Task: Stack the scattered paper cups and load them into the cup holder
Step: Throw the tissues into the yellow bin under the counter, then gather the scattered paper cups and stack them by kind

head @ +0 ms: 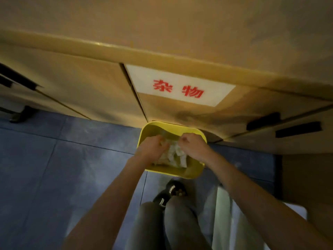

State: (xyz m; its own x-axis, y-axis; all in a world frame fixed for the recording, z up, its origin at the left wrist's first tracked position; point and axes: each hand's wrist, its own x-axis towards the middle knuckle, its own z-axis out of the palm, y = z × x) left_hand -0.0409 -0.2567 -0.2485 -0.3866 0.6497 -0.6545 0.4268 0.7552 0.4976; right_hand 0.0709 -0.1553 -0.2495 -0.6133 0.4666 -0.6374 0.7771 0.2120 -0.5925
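Both hands are reached down into a yellow bin point(187, 173) on the blue tiled floor point(54, 159). Left hand point(153, 147) is curled over pale crumpled material point(173, 156) inside the bin; right hand point(193, 145) is closed in a fist, pinching the same material. Whether this material is paper cups cannot be told. Behind the bin, a cabinet door point(108, 91) with a white label point(180, 85) in red characters is seen. A black shoe point(171, 193) is seen below the bin.
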